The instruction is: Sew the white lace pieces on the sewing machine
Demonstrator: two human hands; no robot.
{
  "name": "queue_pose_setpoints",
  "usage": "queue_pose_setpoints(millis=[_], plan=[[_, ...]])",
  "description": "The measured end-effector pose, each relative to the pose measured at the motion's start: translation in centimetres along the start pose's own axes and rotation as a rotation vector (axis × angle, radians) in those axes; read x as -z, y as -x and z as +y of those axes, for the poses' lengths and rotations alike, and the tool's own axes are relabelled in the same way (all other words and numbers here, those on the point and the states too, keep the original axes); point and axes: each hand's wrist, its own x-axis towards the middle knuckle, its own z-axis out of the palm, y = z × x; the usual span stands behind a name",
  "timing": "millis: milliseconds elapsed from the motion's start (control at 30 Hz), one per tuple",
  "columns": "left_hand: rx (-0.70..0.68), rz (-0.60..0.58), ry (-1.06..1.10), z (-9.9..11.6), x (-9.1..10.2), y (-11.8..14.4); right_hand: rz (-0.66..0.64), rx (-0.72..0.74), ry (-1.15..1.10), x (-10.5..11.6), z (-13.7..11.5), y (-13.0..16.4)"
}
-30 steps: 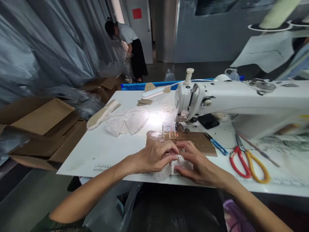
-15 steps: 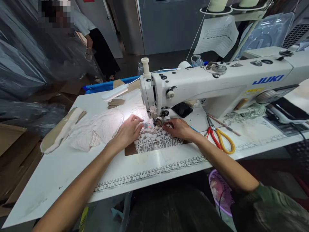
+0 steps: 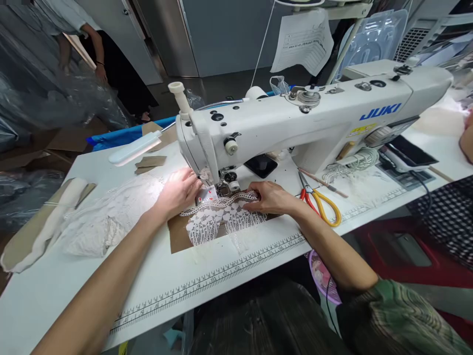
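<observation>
Both bare forearms reach forward and converge toward the middle of the view. The left arm comes in long and nearly straight from the lower left corner, its wrist level. The left hand (image 3: 177, 191) lies palm down, knuckles up, with the fingers (image 3: 194, 183) stretched forward and held close together, brightly lit. The right arm enters from the lower right, bent at the elbow, a patterned sleeve covering the upper arm. The right hand (image 3: 268, 197) is also palm down, its fingers (image 3: 252, 187) pointing left toward the left hand and slightly curled. The two hands are near each other but apart.
</observation>
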Motion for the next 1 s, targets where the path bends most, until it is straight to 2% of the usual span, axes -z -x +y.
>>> queue_pose_setpoints(millis=[67,167,233,333,433,533,567,633,667,733,867,933,1000], plan=[[-0.077,0.007,0.048,1.3,0.6,1.7,0.013,-0.017,-0.022,0.0,-0.1,-0.1],[-0.273,-0.106,0.185,3.6,0.9,4.0,0.031,-0.015,-0.092,0.1,-0.3,-0.6],[-0.289,-0.167,0.193,4.9,0.9,5.0,0.026,0.007,-0.156,0.1,-0.5,-0.9],[-0.137,-0.123,0.246,6.1,0.8,5.7,-0.023,0.02,-0.405,-0.7,-1.1,-1.3],[0.164,-0.066,0.518,6.0,1.1,6.4,-0.078,-0.077,-0.712,-2.6,-2.7,-1.5],[0.409,-0.171,0.902,5.4,1.6,7.3,-0.157,-0.139,-0.958,-4.6,-5.0,-1.7],[0.457,-0.22,0.963,5.4,1.7,7.5,-0.198,-0.127,-1.033,-5.0,-5.6,-1.7],[0.543,-0.268,0.905,5.6,2.1,7.7,-0.242,-0.074,-1.082,-5.4,-6.2,-1.7],[0.583,-0.258,0.824,5.9,2.2,7.7,-0.226,-0.045,-1.021,-5.3,-6.0,-1.7],[0.636,-0.197,0.677,6.5,2.4,7.6,-0.129,0.037,-0.714,-5.0,-5.2,-1.4],[0.675,-0.182,0.598,6.9,2.5,7.4,0.015,0.406,0.022,-4.3,-2.8,-0.5],[0.691,-0.18,0.568,6.7,2.4,7.4,0.045,0.546,0.236,-4.4,-2.0,-0.3],[0.711,-0.172,0.557,6.3,2.2,7.6,0.06,0.589,0.368,-4.7,-1.7,-0.5]])
